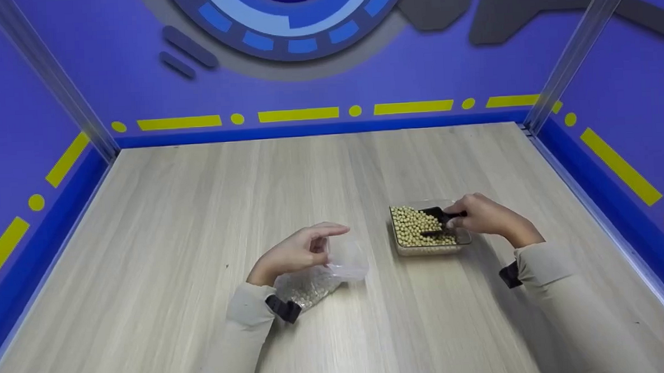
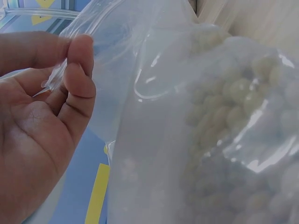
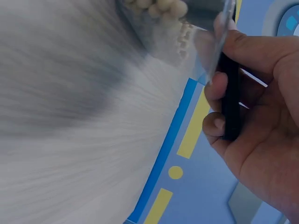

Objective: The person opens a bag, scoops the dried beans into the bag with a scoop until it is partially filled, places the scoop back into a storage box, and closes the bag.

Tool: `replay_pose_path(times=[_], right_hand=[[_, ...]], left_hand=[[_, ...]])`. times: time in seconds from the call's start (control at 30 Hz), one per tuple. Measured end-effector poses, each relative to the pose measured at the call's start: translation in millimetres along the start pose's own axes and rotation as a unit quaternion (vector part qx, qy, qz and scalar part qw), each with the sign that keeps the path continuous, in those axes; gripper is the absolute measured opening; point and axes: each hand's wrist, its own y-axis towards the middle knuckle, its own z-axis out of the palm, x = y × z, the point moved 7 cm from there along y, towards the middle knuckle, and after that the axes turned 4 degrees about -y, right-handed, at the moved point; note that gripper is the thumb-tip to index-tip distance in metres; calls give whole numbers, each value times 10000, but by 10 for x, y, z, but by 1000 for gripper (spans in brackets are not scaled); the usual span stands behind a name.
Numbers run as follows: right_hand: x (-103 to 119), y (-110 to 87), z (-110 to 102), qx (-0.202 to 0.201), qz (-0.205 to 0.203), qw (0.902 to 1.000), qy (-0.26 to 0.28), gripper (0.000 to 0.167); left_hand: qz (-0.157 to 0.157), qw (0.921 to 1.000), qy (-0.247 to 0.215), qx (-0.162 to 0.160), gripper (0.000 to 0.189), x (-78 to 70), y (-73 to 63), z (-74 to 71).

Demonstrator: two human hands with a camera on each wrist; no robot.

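My left hand [image 1: 295, 251] pinches the mouth of a clear zip bag [image 1: 347, 260] between curled fingers. Soybean-like beans [image 2: 233, 107] fill the lower part of the bag, which lies on the table below the hand. To the right, a clear rectangular container [image 1: 431, 250] holds more of these round, pale yellow beans [image 1: 415, 226]. My right hand [image 1: 486, 216] grips the handle of a black scoop [image 1: 435, 214], whose head is down among the beans. In the right wrist view the fingers curl round the black handle [image 3: 231, 98], beside the container's wall.
The wooden table [image 1: 187, 215] carries the bag and the container. Blue panels with yellow marks [image 1: 298, 115] rise along its back, left and right sides. Metal posts [image 1: 578, 47] stand at the back corners.
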Motion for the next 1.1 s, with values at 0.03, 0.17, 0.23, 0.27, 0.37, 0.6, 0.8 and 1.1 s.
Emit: replay_pose_path(times=[0.03,0.17,0.23,0.27,0.37,0.6,0.8,1.1], right_hand=[[-7,-6,6,8,19,10000,48,34],[-44,-33,31,69,105,9997,192,35],[-63,-42,46,122,169,9994,268,36],[-71,-46,55,150,193,9992,303,36],[-86,-54,74,183,233,9987,410,37],[-101,-83,95,-61,-48,9990,434,38],[-150,-90,109,-296,-139,9983,491,36],[-155,-116,87,-574,-372,9963,522,35]], left_hand=[[-5,10000,27,-20,61,1,-1,-3],[-37,9999,122,-63,62,9,0,-8],[-40,9999,89,-49,62,17,1,-2],[-39,10000,71,-48,62,17,0,-1],[1,10000,42,-28,61,3,-4,3],[-151,9999,-9,-45,63,17,-10,-13],[-209,9998,-50,-25,63,34,-8,-9],[-245,9997,-72,-44,63,36,-7,-4]])
